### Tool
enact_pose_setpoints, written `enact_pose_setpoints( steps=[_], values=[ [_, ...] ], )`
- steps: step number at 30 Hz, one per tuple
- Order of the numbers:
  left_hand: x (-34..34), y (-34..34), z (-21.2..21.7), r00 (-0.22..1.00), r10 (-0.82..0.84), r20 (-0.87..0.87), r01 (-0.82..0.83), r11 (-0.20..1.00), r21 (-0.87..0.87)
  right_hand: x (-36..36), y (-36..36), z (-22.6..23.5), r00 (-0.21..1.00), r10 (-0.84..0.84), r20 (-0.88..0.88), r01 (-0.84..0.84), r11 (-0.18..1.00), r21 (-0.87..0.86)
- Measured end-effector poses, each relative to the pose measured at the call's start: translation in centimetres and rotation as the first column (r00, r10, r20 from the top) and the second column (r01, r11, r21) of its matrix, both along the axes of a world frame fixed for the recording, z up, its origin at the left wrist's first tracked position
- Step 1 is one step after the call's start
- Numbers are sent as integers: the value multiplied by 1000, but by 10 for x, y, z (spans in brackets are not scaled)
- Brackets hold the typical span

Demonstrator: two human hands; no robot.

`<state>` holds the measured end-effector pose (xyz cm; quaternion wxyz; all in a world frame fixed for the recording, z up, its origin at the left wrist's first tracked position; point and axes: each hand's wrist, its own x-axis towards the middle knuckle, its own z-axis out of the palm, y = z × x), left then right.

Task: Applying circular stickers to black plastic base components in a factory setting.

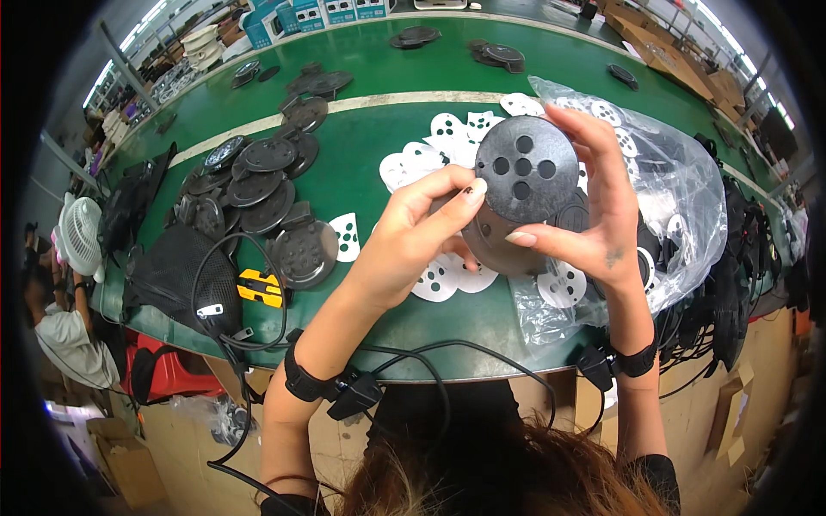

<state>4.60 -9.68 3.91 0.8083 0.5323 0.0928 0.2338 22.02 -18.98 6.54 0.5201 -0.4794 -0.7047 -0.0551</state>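
While my right grip [609,206] clasps the round black disc [534,181], my left grip [413,241] pinches its rim. Above the green counter [366,146], the disc's holed face points toward me; blue boxes [308,17] beyond bear print.

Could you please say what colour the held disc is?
The disc is black; see the head view.

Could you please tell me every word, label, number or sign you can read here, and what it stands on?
Blue-and-white boxes at the back: print too small to read.
Held black disc: round holes, no lettering I can make out.
Nothing else reads clearly.
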Motion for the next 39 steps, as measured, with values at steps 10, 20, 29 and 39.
enact_pose_setpoints(
  steps=[10,20,29,39],
  values=[
    [4,-1,-6,834,541,108,-539,756,371,-9,-6,-10,867,-308,391,259,950,174],
    [6,-4,-4,896,444,22,-430,854,294,-13,-1,-11,735,-448,508,275,883,381],
    [7,-1,-3,857,515,18,-461,751,473,3,-7,5,815,-43,-579,-50,988,-144],
    [5,0,-4,875,483,10,-433,774,462,5,1,-9,920,-259,-294,224,963,-149]
  ],
)
